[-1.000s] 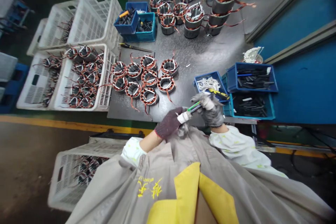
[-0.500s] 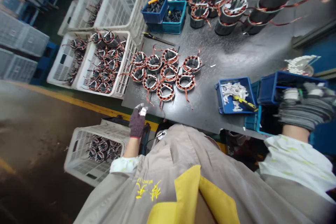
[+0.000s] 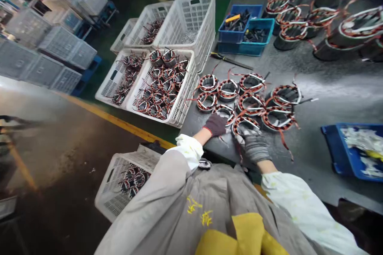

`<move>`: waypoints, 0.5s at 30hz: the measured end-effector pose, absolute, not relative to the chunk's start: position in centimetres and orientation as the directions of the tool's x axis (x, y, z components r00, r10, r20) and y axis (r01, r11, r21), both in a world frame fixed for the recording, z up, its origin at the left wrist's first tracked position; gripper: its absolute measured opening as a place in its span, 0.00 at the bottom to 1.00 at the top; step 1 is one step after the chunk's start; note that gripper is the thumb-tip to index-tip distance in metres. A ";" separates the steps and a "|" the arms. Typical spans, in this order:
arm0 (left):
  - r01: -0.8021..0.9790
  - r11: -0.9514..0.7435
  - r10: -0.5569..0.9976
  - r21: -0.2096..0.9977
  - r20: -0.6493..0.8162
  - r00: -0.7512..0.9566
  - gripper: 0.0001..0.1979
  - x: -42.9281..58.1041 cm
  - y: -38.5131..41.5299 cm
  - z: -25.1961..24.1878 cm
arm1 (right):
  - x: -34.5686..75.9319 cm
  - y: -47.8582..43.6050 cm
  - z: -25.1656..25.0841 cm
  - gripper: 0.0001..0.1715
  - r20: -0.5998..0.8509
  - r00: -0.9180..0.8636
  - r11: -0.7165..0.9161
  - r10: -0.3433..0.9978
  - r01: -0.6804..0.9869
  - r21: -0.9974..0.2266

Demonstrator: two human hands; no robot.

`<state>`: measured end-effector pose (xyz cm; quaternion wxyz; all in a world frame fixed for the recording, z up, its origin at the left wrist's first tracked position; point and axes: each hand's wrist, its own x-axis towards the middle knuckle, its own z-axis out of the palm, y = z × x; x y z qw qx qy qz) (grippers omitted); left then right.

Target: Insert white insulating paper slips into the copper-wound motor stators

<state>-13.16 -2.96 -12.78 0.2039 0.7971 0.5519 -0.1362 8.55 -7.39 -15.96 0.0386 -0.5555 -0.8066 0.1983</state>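
Several motor stators with copper windings and white lacing stand in a cluster on the grey metal table (image 3: 302, 167). My left hand (image 3: 217, 124), in a dark purple glove, is closed on the near rim of a front stator (image 3: 225, 111); its fingertips are partly hidden. In a grey striped glove, my right hand (image 3: 255, 145) grips the nearest stator (image 3: 245, 124), its fingers at the ring's near right edge. Loose orange lead wires (image 3: 285, 145) trail from the stator to the right of that hand.
White crates (image 3: 176, 117) full of stators stand left of the table, and another crate (image 3: 104, 189) sits low beside me. Blue bins (image 3: 236, 38) and a file-like tool (image 3: 231, 61) lie at the back. Taller stators (image 3: 289, 36) stand behind; a blue tray (image 3: 344, 151) is at right.
My right hand has left the blue bins at the right and come to the front stator. My left hand has moved from the table edge onto a stator. The view has swung left.
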 end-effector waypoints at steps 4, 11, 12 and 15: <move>0.899 -0.372 0.781 0.233 -0.445 0.438 0.28 -15.4 -7.3 -13.7 | 9.1 -8.4 -16.8 0.28 -0.210 -0.241 0.181 0.948 0.946 -0.269; 0.885 -0.310 0.753 0.346 -0.479 0.451 0.18 -18.4 -11.4 -14.2 | 5.4 -12.1 -16.5 0.39 -0.305 -0.011 -0.013 0.952 0.997 -0.076; 0.888 -0.299 0.761 0.350 -0.474 0.443 0.19 -18.6 -11.0 -14.1 | 4.7 -12.1 -16.2 0.38 -0.335 0.014 -0.035 0.942 0.998 -0.059; 0.906 -0.095 0.820 0.413 -0.484 0.307 0.22 -18.9 -9.2 -13.4 | 3.5 -11.0 -15.6 0.34 -0.390 0.089 -0.131 0.916 0.988 -0.083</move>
